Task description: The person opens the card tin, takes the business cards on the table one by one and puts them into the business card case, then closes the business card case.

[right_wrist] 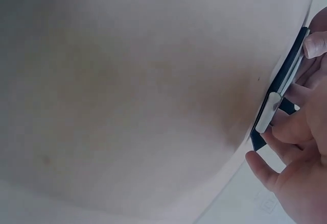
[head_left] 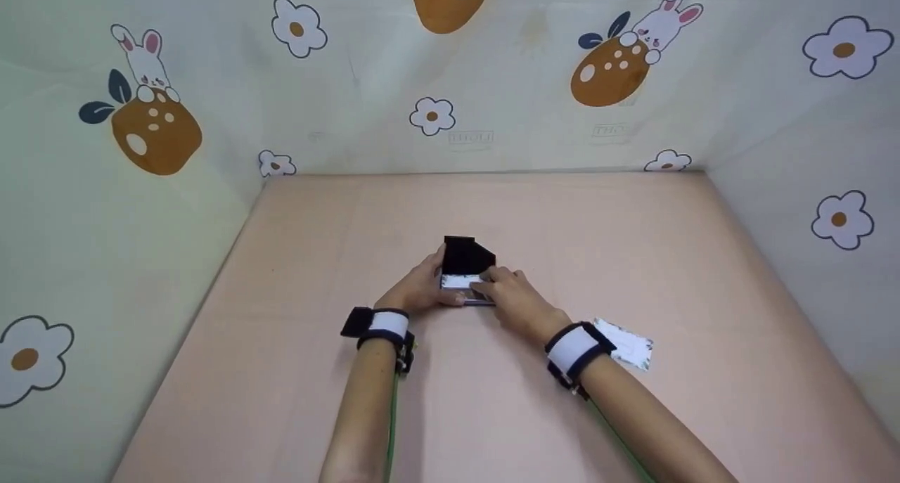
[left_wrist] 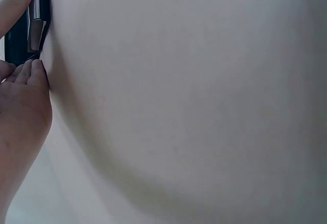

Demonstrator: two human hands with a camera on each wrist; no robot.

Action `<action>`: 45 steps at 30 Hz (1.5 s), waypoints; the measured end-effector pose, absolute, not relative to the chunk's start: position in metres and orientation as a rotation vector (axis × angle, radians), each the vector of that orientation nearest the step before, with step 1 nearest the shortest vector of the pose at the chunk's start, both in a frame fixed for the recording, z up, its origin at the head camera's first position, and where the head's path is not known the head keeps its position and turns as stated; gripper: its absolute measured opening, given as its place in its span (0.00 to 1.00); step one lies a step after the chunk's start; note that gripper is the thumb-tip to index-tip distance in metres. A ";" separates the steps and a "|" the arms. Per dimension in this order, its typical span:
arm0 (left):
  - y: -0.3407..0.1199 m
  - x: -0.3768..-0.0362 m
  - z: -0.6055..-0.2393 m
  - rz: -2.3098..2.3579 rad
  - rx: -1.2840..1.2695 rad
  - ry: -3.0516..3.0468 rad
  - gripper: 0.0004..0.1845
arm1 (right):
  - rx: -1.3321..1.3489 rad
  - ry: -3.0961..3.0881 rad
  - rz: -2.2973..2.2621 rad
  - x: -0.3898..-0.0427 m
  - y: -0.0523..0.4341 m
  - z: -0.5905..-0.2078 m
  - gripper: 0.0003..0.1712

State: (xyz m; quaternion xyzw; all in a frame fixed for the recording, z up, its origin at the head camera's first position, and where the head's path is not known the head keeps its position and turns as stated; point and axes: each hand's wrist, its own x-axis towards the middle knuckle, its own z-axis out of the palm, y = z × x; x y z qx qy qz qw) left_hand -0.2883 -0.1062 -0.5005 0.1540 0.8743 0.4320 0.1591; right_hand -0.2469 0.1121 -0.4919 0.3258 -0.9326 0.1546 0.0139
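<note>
A small dark card case (head_left: 465, 256) stands out in the middle of the table, its black angled flap raised on the far side. In front of the flap shows a white card (head_left: 459, 281) with a patterned edge. My left hand (head_left: 416, 286) grips the case from its left side, thumb along the near edge. From the right, my right hand (head_left: 524, 301) has curled fingers at the case and card, partly covering them. The left wrist view shows the case (left_wrist: 18, 43) edge-on, with a pale inner part. A silvery end piece (right_wrist: 269, 113) appears by the right fingers in the right wrist view.
Another white card (head_left: 629, 349) with a patterned border lies on the pink table (head_left: 316, 244), just beyond my right wristband (head_left: 576, 353). A cloth wall (head_left: 351, 103) printed with rabbits and flowers encloses the back and sides.
</note>
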 end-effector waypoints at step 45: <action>-0.105 -0.288 -0.499 1.201 0.359 2.510 0.63 | 0.887 -2.779 0.314 -0.192 0.158 -0.479 0.34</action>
